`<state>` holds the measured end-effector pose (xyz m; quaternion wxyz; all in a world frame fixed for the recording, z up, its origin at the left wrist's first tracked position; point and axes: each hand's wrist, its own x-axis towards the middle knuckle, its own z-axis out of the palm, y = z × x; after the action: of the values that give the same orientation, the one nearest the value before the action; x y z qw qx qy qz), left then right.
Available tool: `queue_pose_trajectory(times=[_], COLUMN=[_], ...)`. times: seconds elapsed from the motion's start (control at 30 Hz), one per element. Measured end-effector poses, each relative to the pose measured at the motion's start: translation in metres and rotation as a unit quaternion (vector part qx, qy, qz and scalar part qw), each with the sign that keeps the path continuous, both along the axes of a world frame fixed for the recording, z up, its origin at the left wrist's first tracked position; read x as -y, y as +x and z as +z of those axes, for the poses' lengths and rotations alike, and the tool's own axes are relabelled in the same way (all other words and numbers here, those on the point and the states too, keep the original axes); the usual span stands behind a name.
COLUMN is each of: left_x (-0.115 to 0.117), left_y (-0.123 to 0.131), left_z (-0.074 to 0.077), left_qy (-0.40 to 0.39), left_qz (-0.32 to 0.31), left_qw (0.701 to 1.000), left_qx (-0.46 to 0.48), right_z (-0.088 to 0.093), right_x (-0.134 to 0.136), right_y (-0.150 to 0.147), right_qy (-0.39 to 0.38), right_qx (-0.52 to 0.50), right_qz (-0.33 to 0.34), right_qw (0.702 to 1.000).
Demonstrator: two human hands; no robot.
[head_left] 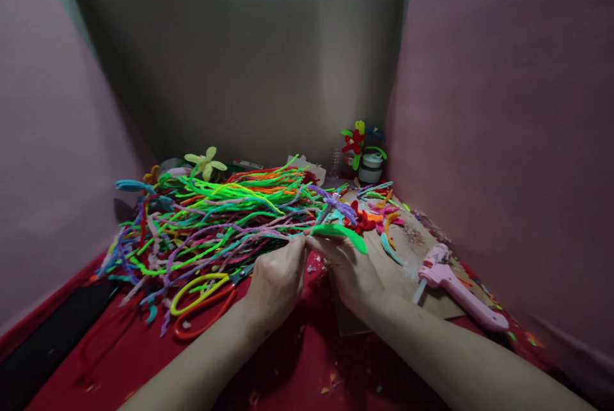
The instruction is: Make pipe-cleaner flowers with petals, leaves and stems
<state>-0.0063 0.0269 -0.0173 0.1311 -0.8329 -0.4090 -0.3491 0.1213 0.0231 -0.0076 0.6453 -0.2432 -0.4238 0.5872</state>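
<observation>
Fingertips of both my hands meet in a pinch at the middle of the view. My right hand [355, 273] is closed on a green pipe cleaner leaf [341, 232], which sticks out to the right above its fingers. My left hand [278, 273] is closed at the leaf's inner end; what lies inside its pinch is hidden. Just beyond the leaf shows a purple pipe cleaner flower [339, 205], its stalk slanting down toward my fingers. Whether the two are joined I cannot tell. Scissors with yellow and red handles [204, 302] lie beside my left hand.
A big heap of coloured pipe cleaners [230, 206] spreads across the left and back. At right, a pink glue gun [455, 286] rests on cardboard [417, 238] among loose pipe cleaner pieces. A small pot [371, 169] with flowers stands behind. Pink walls [503, 142] rise at both sides.
</observation>
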Motion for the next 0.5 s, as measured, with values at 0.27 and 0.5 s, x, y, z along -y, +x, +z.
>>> queue_pose_trajectory(times=[0.27, 0.5], left_x=[0.006, 0.007], left_y=[0.004, 0.007], left_z=[0.011, 0.023], left_qy=[-0.222, -0.392], left_qz=[-0.058, -0.145], left_qw=[0.940, 0.796], left_qx=[0.253, 0.439], right_z=[0.011, 0.011], right_x=[0.001, 0.003], right_y=[0.001, 0.006], right_qy=[0.038, 0.042], right_qx=[0.057, 0.094], right_qz=[-0.040, -0.034], right_qw=[0.997, 0.994])
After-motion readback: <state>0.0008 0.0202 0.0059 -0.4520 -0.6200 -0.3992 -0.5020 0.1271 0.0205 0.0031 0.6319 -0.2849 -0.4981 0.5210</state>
